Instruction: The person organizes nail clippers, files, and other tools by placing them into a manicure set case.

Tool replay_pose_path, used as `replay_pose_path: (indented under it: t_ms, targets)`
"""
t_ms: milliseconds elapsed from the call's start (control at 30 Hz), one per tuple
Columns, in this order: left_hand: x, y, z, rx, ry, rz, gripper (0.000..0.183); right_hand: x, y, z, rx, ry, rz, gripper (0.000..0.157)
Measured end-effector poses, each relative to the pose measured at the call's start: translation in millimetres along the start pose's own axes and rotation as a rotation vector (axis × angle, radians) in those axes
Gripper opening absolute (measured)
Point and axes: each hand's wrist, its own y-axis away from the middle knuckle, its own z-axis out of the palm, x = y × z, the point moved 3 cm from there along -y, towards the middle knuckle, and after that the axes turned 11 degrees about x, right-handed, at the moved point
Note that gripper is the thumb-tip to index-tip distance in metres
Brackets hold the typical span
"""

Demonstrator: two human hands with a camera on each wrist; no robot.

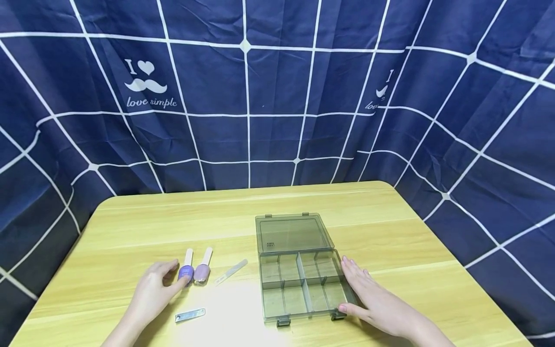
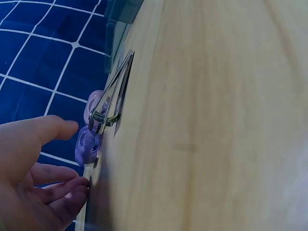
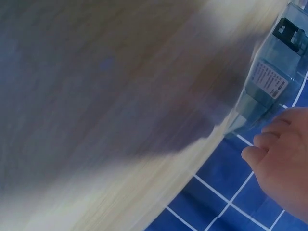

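On the table lie two nail polish bottles with white caps, a blue-purple one (image 1: pixel 186 272) and a pale lilac one (image 1: pixel 202 273). My left hand (image 1: pixel 155 288) is at the blue-purple bottle, thumb and fingers apart around it; in the left wrist view a gap shows between thumb and bottle (image 2: pixel 87 147). A nail clipper (image 1: pixel 190 315) lies nearer me, and a nail file (image 1: pixel 231 272) to the right of the bottles. My right hand (image 1: pixel 373 301) rests along the right side of a clear grey compartment box (image 1: pixel 284 284), fingers extended, thumb at its front corner.
The box's lid (image 1: pixel 295 233) lies folded back, away from me, and no items show in its compartments. Wood-grain tabletop (image 1: pixel 182 226) surrounds everything. A dark blue curtain (image 1: pixel 277 96) with white lines hangs behind the table and at its sides.
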Motion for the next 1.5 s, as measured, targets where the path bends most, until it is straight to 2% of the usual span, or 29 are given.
replay_pose_path:
  t_ms: [267,533,767,867,1100,1500]
  targets:
    - [0.2,0.7,3.6,0.024,-0.017,0.031,0.056,-1,0,-0.3,0.009,-0.007,-0.019,0.085]
    - [2.9,2.4,2.8,-0.025,0.025,-0.032,0.041,-1,0,-0.1,0.014,-0.003,-0.029,0.085]
    - [5.5,0.3,4.3,0.024,-0.055,0.026,0.034,1,0,0.5,0.016,-0.006,-0.023,0.084]
    - [8.0,-0.1,5.7,0.037,-0.081,0.027,0.027,1,1,0.4,0.017,-0.006,-0.020,0.085]
    - [11.3,-0.4,8.9,0.065,-0.135,0.043,0.026,0,1,0.6,0.022,-0.003,-0.026,0.084]
    - [13.8,-5.7,8.0,0.033,-0.192,-0.014,0.020,1,1,1.9,0.028,-0.014,-0.036,0.083]
